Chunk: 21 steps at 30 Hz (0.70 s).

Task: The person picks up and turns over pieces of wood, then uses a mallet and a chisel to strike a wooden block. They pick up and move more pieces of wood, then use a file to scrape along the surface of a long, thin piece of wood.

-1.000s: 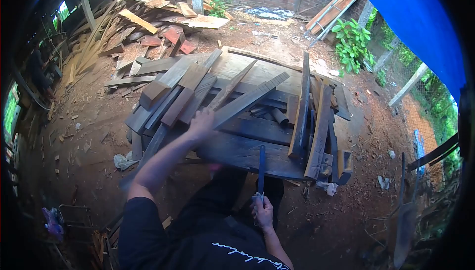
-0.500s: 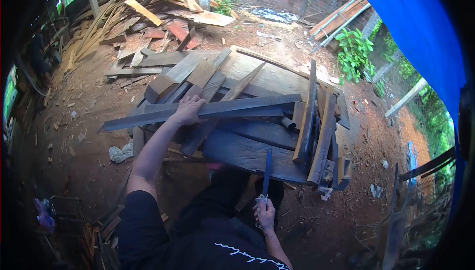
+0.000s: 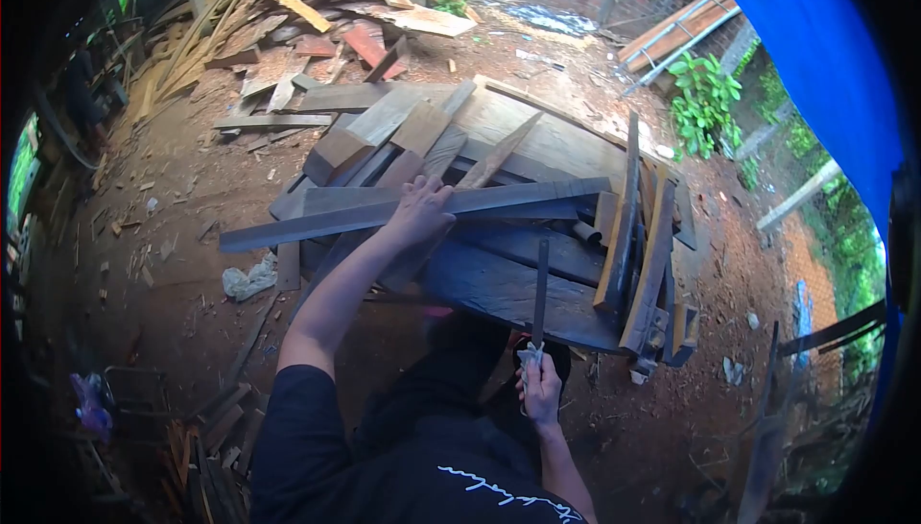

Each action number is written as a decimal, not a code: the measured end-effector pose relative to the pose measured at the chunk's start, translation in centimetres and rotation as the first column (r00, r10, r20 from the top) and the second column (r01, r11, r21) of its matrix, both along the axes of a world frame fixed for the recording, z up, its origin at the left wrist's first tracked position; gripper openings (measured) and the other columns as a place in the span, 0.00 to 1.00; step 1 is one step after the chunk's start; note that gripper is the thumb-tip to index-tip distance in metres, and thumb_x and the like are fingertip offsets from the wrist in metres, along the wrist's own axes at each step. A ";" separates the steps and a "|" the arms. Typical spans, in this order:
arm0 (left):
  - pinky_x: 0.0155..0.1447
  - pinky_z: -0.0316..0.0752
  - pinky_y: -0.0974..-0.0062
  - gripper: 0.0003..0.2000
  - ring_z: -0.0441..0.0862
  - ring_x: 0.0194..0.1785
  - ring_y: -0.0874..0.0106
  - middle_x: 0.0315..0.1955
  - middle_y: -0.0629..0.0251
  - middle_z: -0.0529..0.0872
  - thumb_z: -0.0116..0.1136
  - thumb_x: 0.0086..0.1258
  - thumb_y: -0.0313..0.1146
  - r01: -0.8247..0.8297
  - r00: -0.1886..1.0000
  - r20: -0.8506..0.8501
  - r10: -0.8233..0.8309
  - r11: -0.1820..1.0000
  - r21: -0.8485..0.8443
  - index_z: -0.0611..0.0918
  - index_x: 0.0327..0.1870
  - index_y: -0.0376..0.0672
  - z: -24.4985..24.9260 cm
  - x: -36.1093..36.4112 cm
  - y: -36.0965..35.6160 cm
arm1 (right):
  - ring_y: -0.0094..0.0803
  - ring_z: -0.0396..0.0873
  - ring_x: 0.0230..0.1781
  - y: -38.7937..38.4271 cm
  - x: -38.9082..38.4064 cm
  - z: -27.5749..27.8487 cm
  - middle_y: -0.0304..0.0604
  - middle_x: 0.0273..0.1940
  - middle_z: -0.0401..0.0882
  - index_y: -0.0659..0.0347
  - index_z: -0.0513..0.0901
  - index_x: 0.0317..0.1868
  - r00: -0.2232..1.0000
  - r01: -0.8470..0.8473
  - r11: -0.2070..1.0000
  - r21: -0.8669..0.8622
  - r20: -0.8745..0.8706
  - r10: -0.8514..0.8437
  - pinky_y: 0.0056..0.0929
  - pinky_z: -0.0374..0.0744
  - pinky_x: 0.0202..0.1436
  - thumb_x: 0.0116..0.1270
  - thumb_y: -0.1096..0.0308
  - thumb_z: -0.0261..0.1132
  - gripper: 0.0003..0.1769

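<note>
My left hand (image 3: 420,209) is closed over the middle of a long dark wooden strip (image 3: 317,224), which lies across a heap of boards. In my right hand (image 3: 541,388) is a long narrow flat blade (image 3: 541,284), its handle wrapped in pale cloth. The blade points up and away from me, its tip overlapping a wide dark plank (image 3: 489,284) at the near side of the heap. Under and behind the strip are short wood blocks (image 3: 420,128) and a pointed piece of wood (image 3: 501,150).
Upright-leaning wood pieces (image 3: 649,255) stand at the heap's right end. A large scrap pile (image 3: 288,35) covers the ground at the back left. Blue sheeting (image 3: 815,54) hangs at the upper right, near a leafy plant (image 3: 705,102). A crumpled white bag (image 3: 249,277) lies left.
The view has shifted, so the scene sits farther right. My left hand has slid a little rightward along the strip. My right hand has carried the blade forward over the dark plank.
</note>
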<state>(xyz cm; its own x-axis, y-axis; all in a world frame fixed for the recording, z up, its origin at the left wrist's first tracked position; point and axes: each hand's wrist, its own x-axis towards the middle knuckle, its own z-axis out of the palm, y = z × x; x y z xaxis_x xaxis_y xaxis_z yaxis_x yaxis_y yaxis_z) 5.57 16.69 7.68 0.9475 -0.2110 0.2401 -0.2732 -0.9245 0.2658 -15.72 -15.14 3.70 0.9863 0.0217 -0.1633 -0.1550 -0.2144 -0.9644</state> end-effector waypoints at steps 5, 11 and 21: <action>0.59 0.62 0.59 0.24 0.67 0.58 0.59 0.53 0.61 0.73 0.65 0.62 0.43 0.005 0.999 -0.041 -0.004 1.000 0.011 0.76 0.57 0.45 0.3 -0.2 1.2 | 0.19 0.74 0.20 1.5 2.7 1.0 0.37 0.27 0.76 0.63 0.76 0.43 0.989 -0.065 0.991 -0.117 0.127 0.080 0.23 0.72 0.22 0.76 0.66 0.53 0.09; 0.62 0.62 0.58 0.22 0.68 0.59 0.60 0.52 0.61 0.73 0.64 0.61 0.41 0.014 0.998 -0.059 -0.015 1.000 -0.021 0.77 0.56 0.44 0.7 -0.4 3.9 | 0.29 0.76 0.20 4.4 6.7 1.8 0.43 0.25 0.72 0.64 0.73 0.38 0.959 -0.098 0.979 -0.181 0.245 0.141 0.30 0.73 0.25 0.76 0.67 0.54 0.10; 0.59 0.65 0.57 0.11 0.74 0.55 0.59 0.47 0.63 0.78 0.56 0.70 0.41 -0.215 0.976 -0.004 0.218 0.959 -0.185 0.83 0.48 0.49 0.3 0.8 1.9 | 0.56 0.75 0.36 11.2 13.2 0.7 0.57 0.34 0.74 0.66 0.73 0.40 0.853 -0.085 0.943 -0.321 0.465 0.235 0.49 0.73 0.39 0.73 0.70 0.55 0.07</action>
<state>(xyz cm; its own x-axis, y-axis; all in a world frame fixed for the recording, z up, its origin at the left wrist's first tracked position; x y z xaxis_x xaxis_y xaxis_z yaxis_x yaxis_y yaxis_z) 6.33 18.62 7.94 0.9614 0.0479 0.2708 -0.0772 -0.8981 0.4330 -2.52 -3.90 4.43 0.9239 0.2142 0.3170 0.3819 -0.4648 -0.7988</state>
